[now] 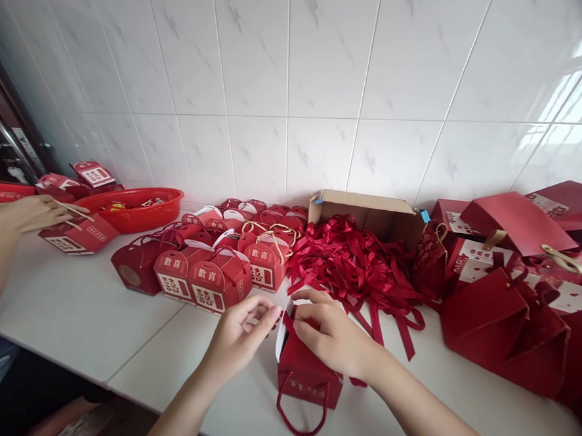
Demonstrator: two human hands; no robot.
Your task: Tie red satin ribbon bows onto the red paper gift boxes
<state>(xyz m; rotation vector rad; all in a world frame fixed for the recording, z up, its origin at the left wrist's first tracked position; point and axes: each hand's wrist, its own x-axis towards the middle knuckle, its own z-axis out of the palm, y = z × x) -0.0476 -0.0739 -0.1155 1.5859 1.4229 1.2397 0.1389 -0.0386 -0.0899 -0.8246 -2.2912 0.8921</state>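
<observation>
A small red gift box with a red rope handle stands on the white counter right in front of me. My left hand pinches the box's white top flap at its left side. My right hand is closed on the box top and a red ribbon lying across it. A heap of red ribbons spills from a cardboard box just behind my right hand.
Several finished red gift boxes crowd the counter's middle. Flat red bags pile up at right. A red plastic basket sits at back left. Another person's hand at far left holds a cord by a red box.
</observation>
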